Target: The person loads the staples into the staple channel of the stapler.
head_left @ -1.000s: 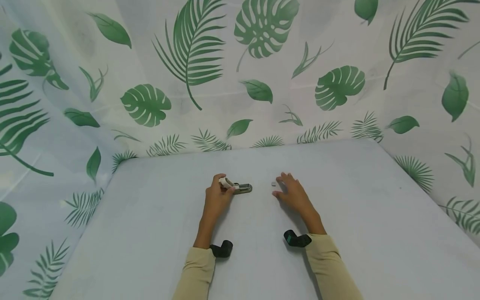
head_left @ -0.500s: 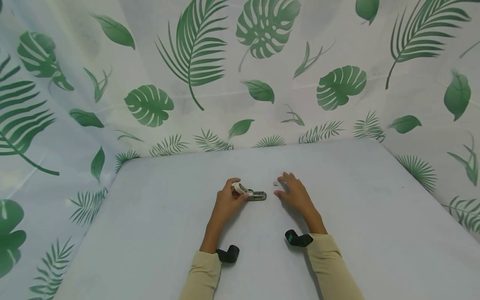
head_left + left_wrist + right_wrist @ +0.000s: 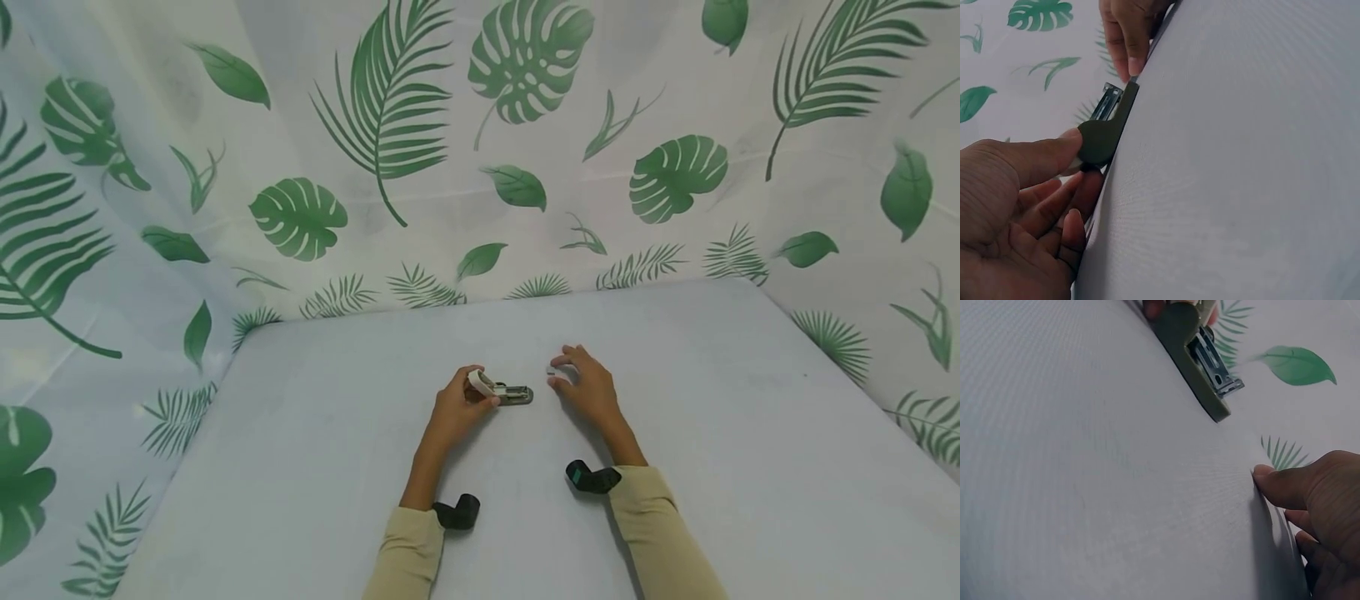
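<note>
My left hand grips a stapler by its hinge end, thumb on the near side. The stapler's white top is swung up, baring the metal magazine. Its dark green base points to the right, low over the white surface. To the right, my right hand rests at the surface with thumb and index finger curved apart. Between their tips lies a small grey piece, looking like a short strip of staples. Whether the fingertips touch it is hard to tell. The right wrist view does not show it.
A white-covered table spreads under both hands. Behind it hangs a leaf-printed curtain, also along the sides. Each wrist carries a black camera. A tiny dark speck is on the table at right.
My left hand has brought the stapler rightward and slightly nearer me, closer to the right hand. The right thumb and index finger have drawn closer together around the small grey piece.
</note>
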{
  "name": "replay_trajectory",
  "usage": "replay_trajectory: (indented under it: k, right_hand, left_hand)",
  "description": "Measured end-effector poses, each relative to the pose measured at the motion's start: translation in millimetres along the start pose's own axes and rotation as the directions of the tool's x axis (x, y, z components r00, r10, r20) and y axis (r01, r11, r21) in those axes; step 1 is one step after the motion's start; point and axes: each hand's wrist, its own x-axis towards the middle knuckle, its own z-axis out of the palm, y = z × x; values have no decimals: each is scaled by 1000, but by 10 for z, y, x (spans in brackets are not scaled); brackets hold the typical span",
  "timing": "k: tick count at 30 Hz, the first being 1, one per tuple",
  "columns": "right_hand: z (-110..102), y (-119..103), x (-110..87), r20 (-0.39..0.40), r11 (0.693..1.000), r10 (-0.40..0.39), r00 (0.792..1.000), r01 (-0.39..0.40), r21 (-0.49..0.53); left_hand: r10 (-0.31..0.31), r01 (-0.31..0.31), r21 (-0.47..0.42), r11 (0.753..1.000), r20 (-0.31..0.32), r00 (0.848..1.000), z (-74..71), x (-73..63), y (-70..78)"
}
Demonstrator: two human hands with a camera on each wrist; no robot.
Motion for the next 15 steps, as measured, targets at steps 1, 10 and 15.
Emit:
replay_trajectory:
  k: [1, 10, 15]
  right_hand:
    - [9, 1, 4, -9, 1000, -3, 1000, 3, -11]
    - [54, -17, 26, -64, 998, -4, 998, 0, -63]
    - [65, -9, 30, -72, 997, 11, 997, -17, -82]
  left_hand:
    - [-4, 4, 0, 1000, -4, 1000, 5, 0, -4]
    - [-25, 25, 1, 1000, -23, 999, 6, -20, 7]
    - [-34, 34, -2, 999, -26, 999, 25, -13, -3]
